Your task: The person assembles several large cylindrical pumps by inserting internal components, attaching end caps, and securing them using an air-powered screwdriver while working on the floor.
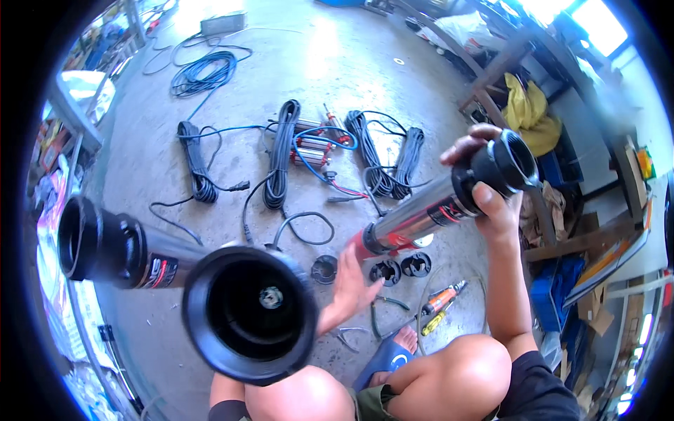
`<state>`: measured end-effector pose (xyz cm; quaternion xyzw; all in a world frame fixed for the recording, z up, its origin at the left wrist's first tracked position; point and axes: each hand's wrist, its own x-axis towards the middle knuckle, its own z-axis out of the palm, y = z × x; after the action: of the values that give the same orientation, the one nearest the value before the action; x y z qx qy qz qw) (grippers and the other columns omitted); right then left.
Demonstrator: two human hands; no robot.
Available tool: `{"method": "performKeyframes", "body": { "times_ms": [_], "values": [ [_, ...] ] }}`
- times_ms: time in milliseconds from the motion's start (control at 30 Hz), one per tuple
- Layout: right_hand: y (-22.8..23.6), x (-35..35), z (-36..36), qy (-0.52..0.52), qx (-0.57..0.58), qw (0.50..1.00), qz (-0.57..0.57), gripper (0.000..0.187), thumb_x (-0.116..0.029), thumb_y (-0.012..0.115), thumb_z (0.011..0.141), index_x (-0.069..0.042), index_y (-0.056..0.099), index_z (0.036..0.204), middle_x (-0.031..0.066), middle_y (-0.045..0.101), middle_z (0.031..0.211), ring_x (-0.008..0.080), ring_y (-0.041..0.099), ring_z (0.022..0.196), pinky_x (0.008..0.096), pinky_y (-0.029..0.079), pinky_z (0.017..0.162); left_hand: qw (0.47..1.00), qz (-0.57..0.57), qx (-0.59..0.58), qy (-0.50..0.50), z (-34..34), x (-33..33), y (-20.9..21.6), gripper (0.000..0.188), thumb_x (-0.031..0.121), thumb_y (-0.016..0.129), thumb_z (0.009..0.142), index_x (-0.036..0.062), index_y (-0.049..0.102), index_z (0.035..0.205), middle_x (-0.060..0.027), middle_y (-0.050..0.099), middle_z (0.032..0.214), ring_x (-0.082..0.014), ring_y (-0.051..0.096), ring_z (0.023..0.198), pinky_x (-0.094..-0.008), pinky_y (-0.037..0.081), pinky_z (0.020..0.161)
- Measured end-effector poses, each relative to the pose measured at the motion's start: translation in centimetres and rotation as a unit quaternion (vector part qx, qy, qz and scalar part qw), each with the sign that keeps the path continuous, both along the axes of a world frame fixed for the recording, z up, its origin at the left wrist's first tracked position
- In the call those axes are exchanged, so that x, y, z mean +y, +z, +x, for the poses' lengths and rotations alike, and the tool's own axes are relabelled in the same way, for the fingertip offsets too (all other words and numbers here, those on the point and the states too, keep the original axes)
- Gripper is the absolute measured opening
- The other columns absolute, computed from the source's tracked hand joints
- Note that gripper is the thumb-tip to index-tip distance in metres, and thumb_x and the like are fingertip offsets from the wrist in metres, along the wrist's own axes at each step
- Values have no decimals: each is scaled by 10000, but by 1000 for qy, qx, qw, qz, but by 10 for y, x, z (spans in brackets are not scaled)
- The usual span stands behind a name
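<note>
Steel tube (414,216): slanted over the floor (137,154), red at its lower end, its raised end toward the floor's right edge.
Right hand (500,214): fingers curled round the black collar (484,168) at that raised end, thumb on the near side.
Left hand (353,288): fingers stretched, thumb spread well away, nothing clasped; the fingertips overlap the red end from here, and contact I cannot tell.
In the way: a wide black mouth (239,316) blocks part of the left forearm; a second steel tube (168,258) runs in behind it.
Below the tube: three black rings (385,271), an orange tool (439,300), a yellow-handled one (434,323), pliers (347,339).
Mid-floor: bundled black cables (284,154), red-ended metal cylinders (311,146).
Far edge: grey box (224,23).
Right edge: yellow cloth (530,116).
</note>
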<state>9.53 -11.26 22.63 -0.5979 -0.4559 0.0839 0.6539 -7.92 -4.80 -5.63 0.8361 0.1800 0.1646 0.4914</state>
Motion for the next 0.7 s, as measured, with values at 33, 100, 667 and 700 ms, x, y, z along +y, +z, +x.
{"method": "performKeyframes", "body": {
  "times_ms": [33, 100, 667, 700],
  "values": [
    [3, 0, 0, -23, -27, 999, -15, 873, -415, 858, 705, 31, 473, 1350, 174, 677, 1112, 244, 661, 1025, 360, 524, 910, 1000, -5, -10, 9, 4, 5, 2, 1112, 279, 875, 715, -104, 181, 1495, -307, 386, 1427, -450, 405, 1345, -465, 354, 1147],
    [14, -3, -6, -46, -12, 999, 22, 970, -482, 865, 685, 48, 443, 1379, 188, 665, 1145, 251, 659, 1066, 359, 525, 935, 1000, -19, -6, 11, 18, 13, 11, 1146, 275, 892, 701, -97, 168, 1508, -308, 377, 1449, -443, 405, 1362, -457, 356, 1151],
    [44, -10, -68, 217, -425, 879, 6, 341, -249, 795, 793, -113, 622, 1053, -27, 608, 848, 140, 601, 746, 281, 443, 665, 946, 196, 5, -257, -148, 64, -8, 237, 193, 733, 800, 48, 680, 980, -102, 686, 932, -291, 665, 908, -423, 540, 789],
    [38, -3, -83, 301, -472, 828, 14, 296, -268, 785, 800, -130, 641, 1018, -46, 598, 824, 134, 591, 715, 276, 431, 634, 973, 156, -64, -159, -183, 73, -13, 200, 181, 740, 769, 59, 669, 910, -94, 672, 876, -273, 664, 863, -418, 532, 730]
  ]
}}
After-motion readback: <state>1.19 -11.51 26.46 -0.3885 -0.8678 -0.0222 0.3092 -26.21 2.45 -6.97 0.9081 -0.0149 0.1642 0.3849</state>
